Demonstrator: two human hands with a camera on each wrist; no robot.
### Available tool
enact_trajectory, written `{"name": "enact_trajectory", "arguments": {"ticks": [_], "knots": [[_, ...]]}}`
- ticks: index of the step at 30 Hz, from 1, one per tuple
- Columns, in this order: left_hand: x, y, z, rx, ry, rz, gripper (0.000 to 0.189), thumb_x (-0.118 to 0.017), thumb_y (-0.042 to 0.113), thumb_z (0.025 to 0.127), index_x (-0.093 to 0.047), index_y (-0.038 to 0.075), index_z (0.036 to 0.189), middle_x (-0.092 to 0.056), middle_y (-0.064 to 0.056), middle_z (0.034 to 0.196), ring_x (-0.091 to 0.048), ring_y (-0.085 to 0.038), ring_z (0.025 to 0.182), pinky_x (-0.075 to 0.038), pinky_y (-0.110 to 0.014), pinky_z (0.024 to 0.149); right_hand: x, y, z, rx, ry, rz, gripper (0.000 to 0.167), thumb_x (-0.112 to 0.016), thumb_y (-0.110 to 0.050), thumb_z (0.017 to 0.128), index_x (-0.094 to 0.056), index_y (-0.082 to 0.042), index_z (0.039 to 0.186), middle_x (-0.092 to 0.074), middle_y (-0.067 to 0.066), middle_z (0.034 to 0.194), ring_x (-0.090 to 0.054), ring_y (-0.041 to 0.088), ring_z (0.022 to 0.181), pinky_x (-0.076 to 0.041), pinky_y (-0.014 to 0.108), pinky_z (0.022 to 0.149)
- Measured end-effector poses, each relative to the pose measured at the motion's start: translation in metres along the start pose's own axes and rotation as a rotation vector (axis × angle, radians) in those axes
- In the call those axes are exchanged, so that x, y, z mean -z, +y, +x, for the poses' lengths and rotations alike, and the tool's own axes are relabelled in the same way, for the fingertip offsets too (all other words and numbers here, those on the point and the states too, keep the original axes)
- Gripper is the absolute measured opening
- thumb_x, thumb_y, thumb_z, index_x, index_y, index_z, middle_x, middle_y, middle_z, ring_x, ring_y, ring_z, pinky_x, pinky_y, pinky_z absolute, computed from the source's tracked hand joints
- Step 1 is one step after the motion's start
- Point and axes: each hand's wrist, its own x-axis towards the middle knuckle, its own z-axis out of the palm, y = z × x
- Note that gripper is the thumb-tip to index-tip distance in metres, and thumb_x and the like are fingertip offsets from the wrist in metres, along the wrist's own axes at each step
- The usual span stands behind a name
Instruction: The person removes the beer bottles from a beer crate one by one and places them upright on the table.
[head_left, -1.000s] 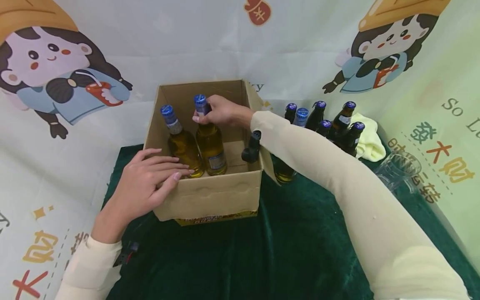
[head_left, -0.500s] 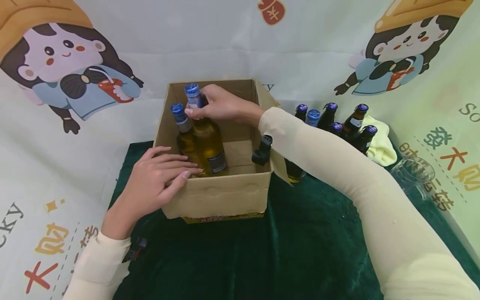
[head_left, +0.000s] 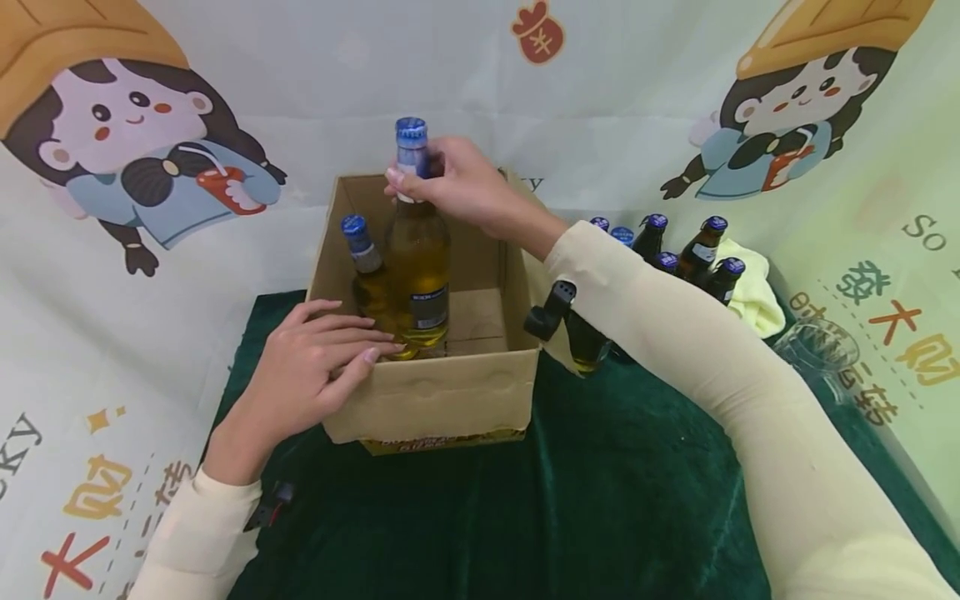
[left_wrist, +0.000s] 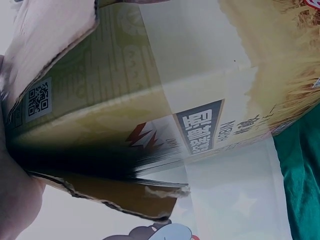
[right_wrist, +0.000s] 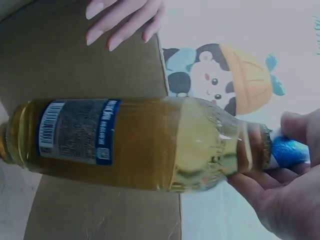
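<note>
My right hand (head_left: 468,185) grips a blue-capped beer bottle (head_left: 417,254) by its neck. The bottle hangs upright and raised inside an open cardboard box (head_left: 442,392); in the right wrist view its amber glass and back label (right_wrist: 77,131) are plain. Just to its left, a second blue-capped bottle (head_left: 365,255) leans in the box, partly hidden. My left hand (head_left: 307,362) rests over the box's near left rim with its fingers extended inward. The left wrist view looks along the box's printed side (left_wrist: 150,115), with only a sliver of that hand at the edge.
Right of the box stand several dark capped bottles (head_left: 697,250), partly behind my right sleeve. A pale yellow cloth (head_left: 753,287) and a clear glass mug (head_left: 813,350) are at the far right. Dark green cloth (head_left: 465,517) covers the table; a printed sheet hangs behind.
My right hand has raised the gripped bottle from among the box's contents, its cap now well above the rim. The left hand stays on the rim.
</note>
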Motion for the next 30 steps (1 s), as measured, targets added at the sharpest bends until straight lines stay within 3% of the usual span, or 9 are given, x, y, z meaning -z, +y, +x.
{"name": "enact_trajectory", "arguments": {"ticks": [8, 13, 17, 30], "knots": [[-0.003, 0.0, 0.001, -0.016, 0.011, 0.012, 0.028, -0.056, 0.026, 0.096, -0.081, 0.02, 0.105, -0.08, -0.002, 0.105, -0.073, -0.026, 0.104, -0.042, -0.051, 0.106, 0.013, -0.004, -0.03, 0.161, 0.236, 0.094, 0.025, -0.056, -0.019, 0.104, -0.063, 0.001, 0.117, -0.074, 0.017, 0.109, -0.071, 0.019, 0.099, -0.053, 0.026, 0.096], [-0.003, 0.0, 0.002, -0.01, 0.009, 0.01, 0.027, -0.056, 0.025, 0.096, -0.081, 0.02, 0.105, -0.08, -0.002, 0.105, -0.073, -0.026, 0.104, -0.041, -0.05, 0.107, 0.025, -0.017, -0.049, 0.166, 0.34, 0.162, 0.026, -0.058, -0.014, 0.102, -0.062, 0.004, 0.12, -0.073, 0.02, 0.11, -0.071, 0.022, 0.105, -0.051, 0.026, 0.103], [-0.003, 0.0, 0.001, -0.005, 0.002, 0.014, 0.027, -0.056, 0.024, 0.097, -0.081, 0.022, 0.106, -0.08, 0.0, 0.105, -0.073, -0.025, 0.103, -0.041, -0.049, 0.106, 0.036, -0.026, -0.063, 0.16, 0.383, 0.223, 0.025, -0.06, -0.012, 0.101, -0.062, 0.004, 0.12, -0.073, 0.02, 0.11, -0.07, 0.024, 0.107, -0.051, 0.027, 0.104], [-0.003, 0.002, 0.003, -0.017, 0.01, 0.021, 0.029, -0.054, 0.023, 0.097, -0.082, 0.021, 0.105, -0.08, -0.001, 0.103, -0.073, -0.026, 0.102, -0.041, -0.05, 0.105, 0.07, -0.054, -0.1, 0.23, 0.469, 0.185, 0.028, -0.059, -0.01, 0.101, -0.06, 0.005, 0.125, -0.071, 0.02, 0.114, -0.067, 0.024, 0.114, -0.047, 0.028, 0.107]]}}
